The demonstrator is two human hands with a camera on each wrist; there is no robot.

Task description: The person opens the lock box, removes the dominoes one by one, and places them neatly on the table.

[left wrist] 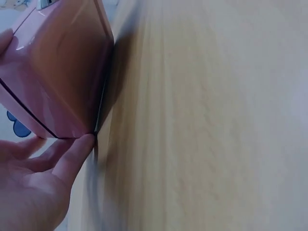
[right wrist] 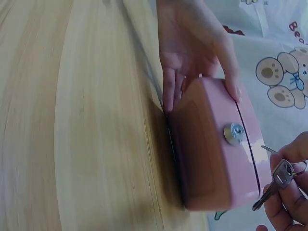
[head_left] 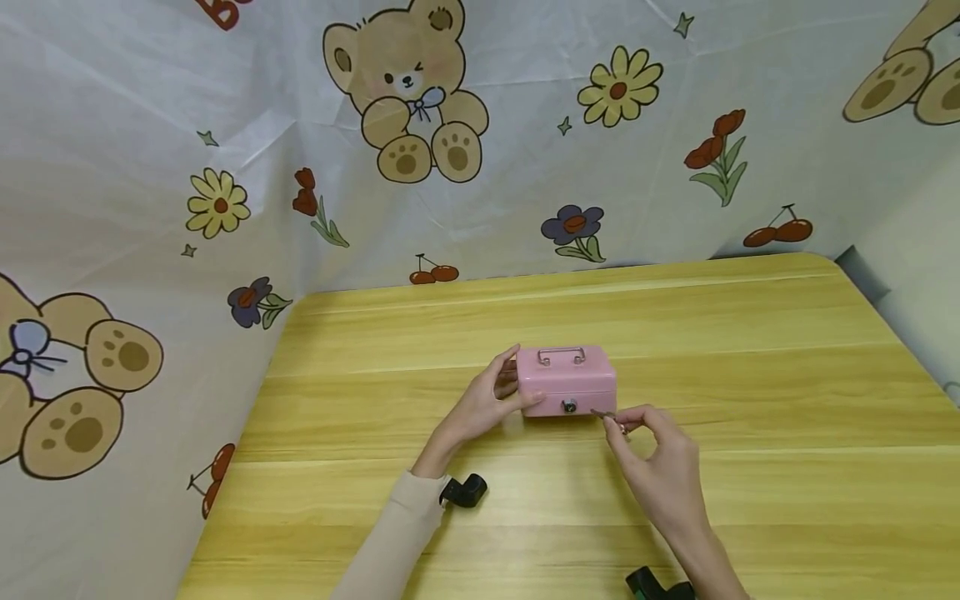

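A small pink cash box (head_left: 567, 382) with a metal handle (head_left: 561, 353) on its lid stands at mid-table, lid closed. Its round silver lock (right wrist: 234, 134) sits on the front face, just below the lid seam. My left hand (head_left: 478, 406) grips the box's left end, thumb on the front and fingers behind. The box leans back, and its underside shows in both wrist views. Just right of the lock, my right hand (head_left: 663, 467) pinches small keys on a ring; one key (right wrist: 281, 175) hangs down, another points toward the box's front.
The box is on a light wood-grain table (head_left: 375, 358). A white cloth (head_left: 510, 100) printed with bears and flowers hangs behind it and along the left. Each wrist carries a black camera mount (head_left: 467, 491).
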